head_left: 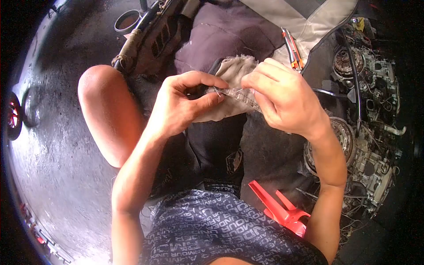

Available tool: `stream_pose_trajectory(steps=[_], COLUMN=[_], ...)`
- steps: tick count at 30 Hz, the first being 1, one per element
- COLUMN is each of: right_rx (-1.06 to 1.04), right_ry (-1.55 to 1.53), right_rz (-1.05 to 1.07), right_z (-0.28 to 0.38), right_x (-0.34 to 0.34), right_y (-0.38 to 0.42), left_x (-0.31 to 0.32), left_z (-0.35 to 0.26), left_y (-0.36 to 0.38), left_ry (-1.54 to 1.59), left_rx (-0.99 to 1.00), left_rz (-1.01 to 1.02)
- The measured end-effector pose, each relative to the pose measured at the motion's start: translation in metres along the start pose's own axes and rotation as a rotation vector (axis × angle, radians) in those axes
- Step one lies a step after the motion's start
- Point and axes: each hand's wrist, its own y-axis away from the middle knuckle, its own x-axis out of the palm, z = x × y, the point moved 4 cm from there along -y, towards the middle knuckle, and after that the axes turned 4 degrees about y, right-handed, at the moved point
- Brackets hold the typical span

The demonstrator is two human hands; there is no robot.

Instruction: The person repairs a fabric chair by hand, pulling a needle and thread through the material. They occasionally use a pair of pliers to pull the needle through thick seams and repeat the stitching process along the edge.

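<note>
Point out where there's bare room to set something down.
Free: the broad floor between wheel and left leg. Crowded: the right side, with engine parts, and around the cloth between left hand and right hand.

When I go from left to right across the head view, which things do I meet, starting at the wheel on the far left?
Wheel → knee → left hand → right hand → engine parts.

Beige fabric pc (236,69) w/ frayed edge
</note>
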Motion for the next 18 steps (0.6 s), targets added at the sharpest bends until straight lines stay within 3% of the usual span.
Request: stream_pose_trajectory(steps=[5, 12, 18], right_rx=[0.008, -0.022, -0.026], right_ry=[0.026, 0.071, -0.203], right_rz=[0.013, 0.06, 0.146], right_z=[-0.001, -0.001, -0.03], right_x=[0.001, 0.001, 0.013], right_y=[-0.001, -0.005, -0.013], left_x=[-0.002, 0.001, 0.002], left_z=[-0.002, 0.0, -0.003], left_y=[-0.001, -0.003, -0.005], left_ry=[-0.058, 0.022, 0.005], left_rx=[0.09, -0.011, -0.014], left_rz=[0.021, -0.023, -0.022])
